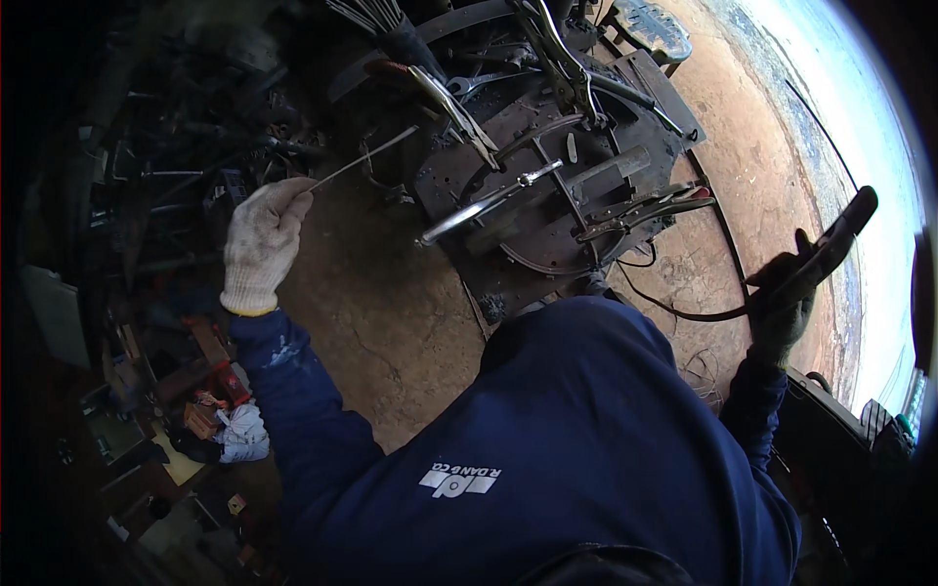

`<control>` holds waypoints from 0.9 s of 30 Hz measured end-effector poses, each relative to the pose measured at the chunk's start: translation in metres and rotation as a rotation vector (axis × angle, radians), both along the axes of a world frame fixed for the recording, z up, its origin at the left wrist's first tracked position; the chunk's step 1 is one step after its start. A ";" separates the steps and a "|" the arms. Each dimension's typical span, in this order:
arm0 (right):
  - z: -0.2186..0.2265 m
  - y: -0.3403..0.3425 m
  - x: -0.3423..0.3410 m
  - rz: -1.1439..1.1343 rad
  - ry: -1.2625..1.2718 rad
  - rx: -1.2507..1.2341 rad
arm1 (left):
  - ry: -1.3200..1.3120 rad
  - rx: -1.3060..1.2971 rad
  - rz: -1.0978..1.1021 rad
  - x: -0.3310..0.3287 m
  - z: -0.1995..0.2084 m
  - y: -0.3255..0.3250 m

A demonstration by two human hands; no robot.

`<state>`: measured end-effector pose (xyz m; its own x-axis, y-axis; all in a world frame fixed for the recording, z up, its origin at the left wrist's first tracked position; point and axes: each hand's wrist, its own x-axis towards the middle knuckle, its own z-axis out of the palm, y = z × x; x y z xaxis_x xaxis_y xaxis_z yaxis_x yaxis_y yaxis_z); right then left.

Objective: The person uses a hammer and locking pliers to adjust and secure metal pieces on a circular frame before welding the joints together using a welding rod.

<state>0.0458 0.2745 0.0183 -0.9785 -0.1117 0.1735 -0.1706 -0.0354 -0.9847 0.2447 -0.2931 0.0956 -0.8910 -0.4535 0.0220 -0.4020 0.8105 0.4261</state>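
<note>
My left hand [266,239], in a pale knit glove, is raised at the left and pinches one end of a thin welding rod [366,156]. The rod's free end points toward the worktable. Far out to the right, my right hand [782,303] in a dark glove is wrapped round a dark welding electrode holder [821,259]. A thin dark rod [823,135] extends up from the holder's tip, and a black cable [684,314] trails from it toward the table. Between my hands, a round metal frame with crossbars [547,259] lies on the worktable, with locking pliers [459,115] gripping it.
More locking clamps [645,208] surround the frame, and a shiny bar clamp [489,203] crosses it. A bundle of rods [366,14] stands in a dark holder behind. A metal stool [647,29] is beyond the table. Clutter, including a red box [231,384], covers the left.
</note>
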 end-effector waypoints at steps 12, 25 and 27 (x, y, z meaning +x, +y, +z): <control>0.006 -0.040 0.000 0.360 -0.330 -0.003 | 0.032 -0.157 -0.315 -0.053 0.025 0.090; -0.012 -0.067 0.051 0.478 -0.326 -0.056 | 0.074 -0.230 -0.278 -0.056 -0.019 0.083; -0.013 -0.070 0.055 0.426 -0.376 0.012 | 0.092 -0.225 -0.274 -0.053 -0.022 0.082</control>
